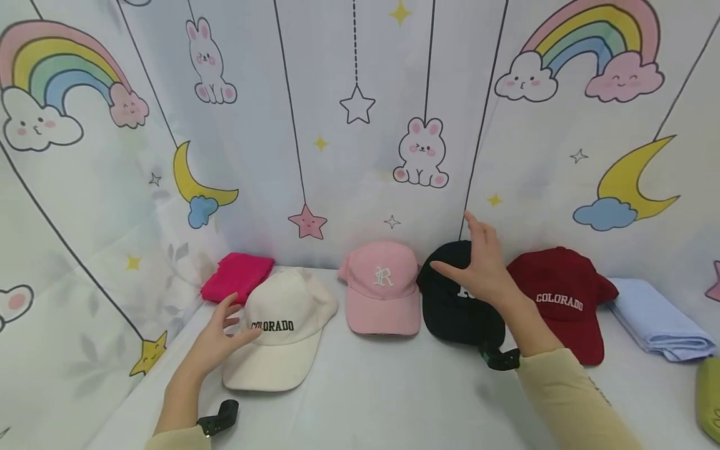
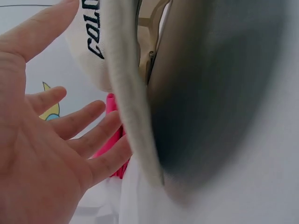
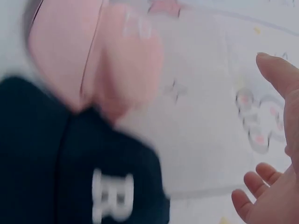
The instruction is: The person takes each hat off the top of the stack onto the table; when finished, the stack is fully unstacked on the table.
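Note:
My left hand (image 1: pixel 215 340) is at the left edge of a cream cap (image 1: pixel 281 312) lettered COLORADO, fingers spread and holding nothing; whether it touches the cap I cannot tell. In the left wrist view the cap's brim (image 2: pixel 135 107) stands beside the spread fingers (image 2: pixel 77 121). My right hand (image 1: pixel 478 262) hovers in front of a black cap (image 1: pixel 444 312), hiding part of its white letter. Its thumb and fingers are apart with nothing between them. A pink cap (image 1: pixel 383 290) with a white R sits left of the black one; a dark red COLORADO cap (image 1: pixel 562 300) lies to its right.
Behind the cream cap lies a folded bright pink cloth (image 1: pixel 236 278). Folded light blue cloth (image 1: pixel 658 319) is at the far right, with a yellow-green object (image 1: pixel 709 400) cut off by the frame edge. A printed curtain (image 1: pixel 360 169) hangs behind the white table (image 1: pixel 371 394).

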`<action>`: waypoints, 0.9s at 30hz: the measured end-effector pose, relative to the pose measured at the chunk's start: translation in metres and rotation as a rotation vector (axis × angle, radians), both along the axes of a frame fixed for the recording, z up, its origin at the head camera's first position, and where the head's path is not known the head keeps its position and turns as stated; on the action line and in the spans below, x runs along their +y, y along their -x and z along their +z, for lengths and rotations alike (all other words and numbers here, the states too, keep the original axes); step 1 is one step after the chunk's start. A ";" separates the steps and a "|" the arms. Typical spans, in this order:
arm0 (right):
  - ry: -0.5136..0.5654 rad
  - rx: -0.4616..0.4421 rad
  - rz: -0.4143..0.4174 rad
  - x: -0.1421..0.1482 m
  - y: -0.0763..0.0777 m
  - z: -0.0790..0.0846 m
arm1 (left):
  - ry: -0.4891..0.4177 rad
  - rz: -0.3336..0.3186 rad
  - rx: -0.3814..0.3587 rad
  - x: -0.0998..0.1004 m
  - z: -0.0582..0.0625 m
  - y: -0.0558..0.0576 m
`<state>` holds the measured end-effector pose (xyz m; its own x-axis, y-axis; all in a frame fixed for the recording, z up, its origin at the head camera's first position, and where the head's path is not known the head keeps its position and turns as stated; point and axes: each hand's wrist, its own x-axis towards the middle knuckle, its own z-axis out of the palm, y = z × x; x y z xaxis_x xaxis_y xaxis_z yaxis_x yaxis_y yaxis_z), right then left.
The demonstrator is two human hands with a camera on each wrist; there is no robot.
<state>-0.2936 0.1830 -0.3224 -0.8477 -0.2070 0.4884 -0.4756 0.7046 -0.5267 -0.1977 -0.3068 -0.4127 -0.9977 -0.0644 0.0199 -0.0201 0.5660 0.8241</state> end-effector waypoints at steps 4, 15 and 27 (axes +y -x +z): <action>0.028 -0.005 0.073 -0.033 0.001 0.000 | 0.004 -0.009 -0.043 -0.003 -0.002 0.000; 0.160 -0.071 0.186 -0.106 0.007 -0.003 | 0.055 -0.010 -0.076 -0.008 -0.005 -0.001; 0.245 -0.162 0.264 -0.173 0.002 -0.022 | 0.071 -0.013 -0.085 -0.010 -0.008 0.001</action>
